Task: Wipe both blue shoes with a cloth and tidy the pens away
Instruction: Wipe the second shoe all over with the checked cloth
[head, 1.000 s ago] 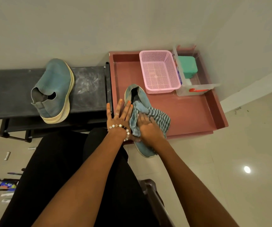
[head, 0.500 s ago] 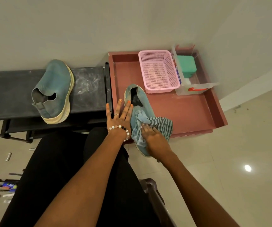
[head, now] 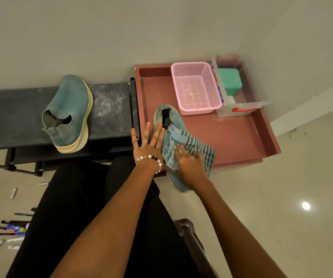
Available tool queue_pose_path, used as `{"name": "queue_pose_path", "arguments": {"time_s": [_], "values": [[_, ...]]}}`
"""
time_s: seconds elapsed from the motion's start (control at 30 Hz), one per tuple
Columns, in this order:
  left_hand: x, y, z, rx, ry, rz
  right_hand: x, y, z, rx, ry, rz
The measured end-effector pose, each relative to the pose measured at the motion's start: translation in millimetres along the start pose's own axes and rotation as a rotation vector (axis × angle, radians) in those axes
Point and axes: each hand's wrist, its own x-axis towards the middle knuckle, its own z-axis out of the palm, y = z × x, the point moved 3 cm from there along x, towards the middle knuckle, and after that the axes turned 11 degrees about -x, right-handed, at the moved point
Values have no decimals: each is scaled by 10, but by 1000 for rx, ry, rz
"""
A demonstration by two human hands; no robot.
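Down at the far left, on the floor, we see the pens (head: 7,229) lying scattered, with a few small white pieces near them that are too small for us to identify. Above them stands a black rack (head: 17,113), and on its top lies the first blue shoe (head: 69,113), tipped on its side with its cream sole toward the right. Moving right, our left hand (head: 147,143) lies flat with fingers straight and spread, pressed against the left side of the second blue shoe (head: 171,119); a beaded bracelet (head: 151,159) circles the wrist. That shoe rests on the near edge of the red tray (head: 241,137), its toe overhanging toward us. Our right hand (head: 189,165) presses the striped cloth (head: 193,143) onto the shoe's upper; the fingers seem curled into the fabric, though motion blur makes this uncertain. Farther right, at the tray's back, sit a pink basket (head: 195,87) and, just beside it, a clear container (head: 239,105) holding a green box (head: 229,81).
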Motion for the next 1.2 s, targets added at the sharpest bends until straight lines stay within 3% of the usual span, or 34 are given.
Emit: {"name": "queue_pose_path", "arguments": {"time_s": [0.13,0.4,0.7,0.9,1.07,1.2], "values": [[-18,15,-10,-30,9,-12,-240,-23,128,-13,-18,57],[-2,11,-18,-27,-22,-3,528,58,-205,-84,-5,17],[8,9,23,4,4,21,-205,22,151,-9,23,-154],[17,5,42,-28,21,54,223,15,130,-53,76,-257],[50,-1,73,-100,-4,69,684,-11,-28,54,91,-194],[81,-3,111,-79,6,77,350,-37,97,261,138,-199]]}}
